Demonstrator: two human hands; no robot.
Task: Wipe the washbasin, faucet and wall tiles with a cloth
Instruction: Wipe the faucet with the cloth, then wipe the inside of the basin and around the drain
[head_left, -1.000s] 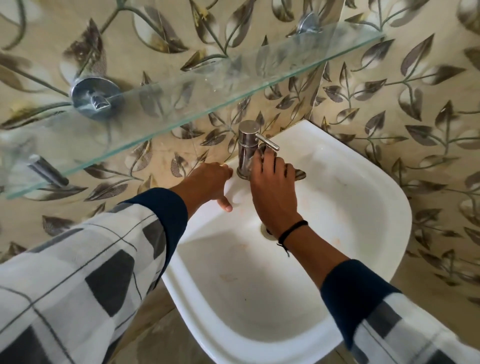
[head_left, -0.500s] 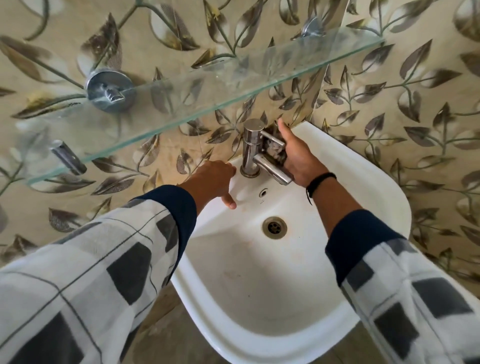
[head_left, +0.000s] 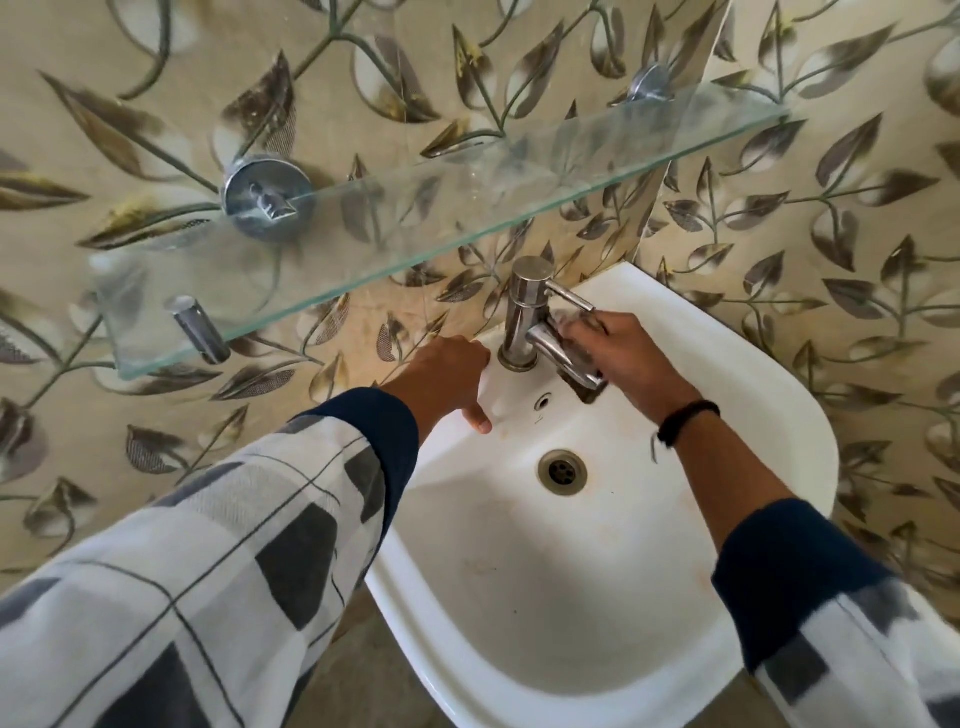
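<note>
- Washbasin (head_left: 597, 597): white, w/ faint tan-orange stains on the bowl.
- Drain ring (head_left: 562, 472): dull silver, dark holes.
- Faucet (head_left: 524, 312): brushed silver metal.
- Wall tiles (head_left: 831, 218): beige-cream, leaf & vine pattern in grey-brown, some yellow-gold touches.
- Glass shelf (head_left: 415, 218): clear, green-tinted edge; chrome round bracket (head_left: 267, 197).
- Cloth (head_left: 579, 332) at the faucet spout: grey-white, mottled.
- Left sleeve (head_left: 208, 561): white w/ grey & charcoal squares, thin dark lines; navy cuff.
- Right sleeve (head_left: 841, 649): same white-grey check, navy cuff.
- Right wrist: black band (head_left: 688, 422).
</note>
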